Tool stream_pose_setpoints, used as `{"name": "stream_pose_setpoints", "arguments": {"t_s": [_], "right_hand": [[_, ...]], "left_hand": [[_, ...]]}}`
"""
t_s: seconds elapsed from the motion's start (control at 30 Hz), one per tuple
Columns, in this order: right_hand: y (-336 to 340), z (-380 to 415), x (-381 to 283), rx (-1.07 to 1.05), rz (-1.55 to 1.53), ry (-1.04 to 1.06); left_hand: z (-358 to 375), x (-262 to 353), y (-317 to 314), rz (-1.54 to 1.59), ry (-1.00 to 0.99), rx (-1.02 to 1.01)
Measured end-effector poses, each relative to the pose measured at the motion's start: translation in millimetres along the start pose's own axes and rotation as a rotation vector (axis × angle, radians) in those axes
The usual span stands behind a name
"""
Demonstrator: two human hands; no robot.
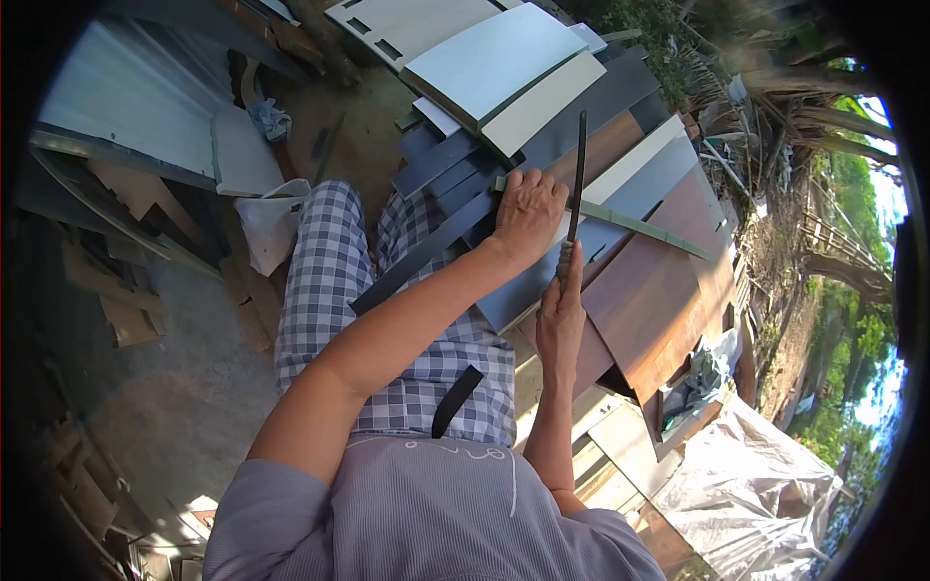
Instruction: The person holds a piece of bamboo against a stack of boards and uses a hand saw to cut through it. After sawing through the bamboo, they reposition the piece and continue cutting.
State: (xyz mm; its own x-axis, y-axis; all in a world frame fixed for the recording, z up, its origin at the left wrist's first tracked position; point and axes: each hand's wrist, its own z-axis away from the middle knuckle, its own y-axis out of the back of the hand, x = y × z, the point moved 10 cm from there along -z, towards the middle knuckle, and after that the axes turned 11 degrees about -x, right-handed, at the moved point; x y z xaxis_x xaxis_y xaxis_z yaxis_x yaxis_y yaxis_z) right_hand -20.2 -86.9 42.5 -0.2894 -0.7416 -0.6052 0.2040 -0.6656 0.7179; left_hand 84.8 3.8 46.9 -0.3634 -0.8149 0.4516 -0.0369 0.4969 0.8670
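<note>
The largest thing in view, a stack of flat panels (644, 300), is spread beyond the knees, with a glossy white panel (509, 48) laid toward its far edge. Off the stack's near right corner, a crumpled plastic sheet (741, 484) is seen, and checked trousers (320, 281) are pressed close to the near left edge. Over the middle of the stack a slender green strip (649, 229), bamboo by its look, is held aslant, its longer free end directed toward the stack's right edge. Across it a long dark knife (579, 160) is raised nearly upright; whether the strip is touched by the blade cannot be made out from this angle. The strip is gripped close to its left end by the left hand (531, 215), whose fingers are curled down over it. The knife's handle is enclosed by the right hand (562, 310), with one digit laid straight along it. For what seems to be a trimming or splitting step, the strip is best kept firmly braced, the blade drawn in short, shallow strokes at a steady angle, and the left fingers and the knees kept out of its path. On the lap a short black strap (457, 400) is seen. No brand or label can be read; the pale looped lettering (470, 450) on the shirt (417, 513) is too distorted to be spelled out.
</note>
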Motion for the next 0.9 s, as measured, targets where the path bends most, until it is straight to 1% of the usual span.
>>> {"name": "stream_pose_setpoints", "arguments": {"t_s": [0.13, 0.2, 0.23, 0.3, 0.33, 0.4, 0.43, 0.5, 0.63, 0.7, 0.83, 0.9], "right_hand": [[-5.5, 40.9, 10.8, 0.026, 0.013, 0.021], [-10.1, 52.1, 17.3, -0.058, -0.031, -0.089], [-9.8, 50.3, 18.5, -0.054, -0.030, -0.089], [-6.7, 40.2, 13.5, 0.001, -0.006, 0.000], [-8.2, 28.9, 14.0, -0.002, -0.004, 0.003], [2.7, 3.0, -9.6, 0.132, 0.079, 0.193], [7.2, -9.6, -22.1, 0.130, 0.077, 0.200], [9.3, -31.6, -26.0, 0.016, 0.023, 0.004], [6.0, -31.3, -12.4, -0.028, -0.073, -0.038], [6.8, -8.0, -13.9, 0.056, 0.044, 0.108], [-3.9, 45.9, 12.8, 0.033, 0.014, 0.022], [-10.6, 70.1, 18.7, -0.026, 0.025, -0.045]], "left_hand": [[-2.1, -0.7, -0.4, 0.010, 0.002, -0.010], [-2.6, -0.1, -1.4, 0.018, -0.004, -0.009], [-2.9, -0.8, -0.6, 0.016, -0.004, 0.010], [-1.2, -1.4, 1.2, 0.012, 0.001, 0.028], [-1.6, -0.9, 1.0, 0.013, -0.001, 0.008], [-1.7, -0.4, 2.1, 0.009, -0.001, -0.008], [-1.0, -0.8, 3.7, 0.028, -0.002, 0.011], [-0.5, -1.3, 5.6, 0.037, 0.001, 0.036], [-1.4, -2.1, 6.5, 0.041, 0.006, 0.040], [-1.1, -1.1, 3.9, 0.044, 0.006, 0.026], [-2.6, -2.4, 0.5, 0.027, 0.009, 0.021], [-2.4, -2.9, -1.5, 0.021, 0.009, 0.016]]}}
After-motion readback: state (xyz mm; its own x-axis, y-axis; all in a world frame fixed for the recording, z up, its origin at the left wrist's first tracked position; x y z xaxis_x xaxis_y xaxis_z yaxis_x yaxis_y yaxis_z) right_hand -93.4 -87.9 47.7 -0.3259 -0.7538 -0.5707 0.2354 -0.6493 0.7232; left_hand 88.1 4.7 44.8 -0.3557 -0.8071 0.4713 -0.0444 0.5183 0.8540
